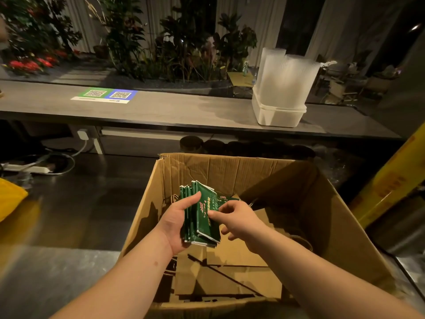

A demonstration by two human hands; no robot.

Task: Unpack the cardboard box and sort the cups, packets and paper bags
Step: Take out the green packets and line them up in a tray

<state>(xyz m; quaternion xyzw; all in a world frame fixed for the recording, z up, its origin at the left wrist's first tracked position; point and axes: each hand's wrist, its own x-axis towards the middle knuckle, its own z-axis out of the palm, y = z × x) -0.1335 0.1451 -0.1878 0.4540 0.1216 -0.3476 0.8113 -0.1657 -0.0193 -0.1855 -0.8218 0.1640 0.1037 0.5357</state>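
Packets [201,217], green, stacked, are gripped by left hand [176,223] over open cardboard box [230,171]; top one is pinched by right hand [236,218]. Brown paper bags [230,279] lie inside, underneath.

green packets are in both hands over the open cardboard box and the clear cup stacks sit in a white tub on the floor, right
No: the head view shows the clear cup stacks in the white tub on the grey counter, not the floor. The rest holds: left hand and right hand hold the green packets over the open cardboard box.
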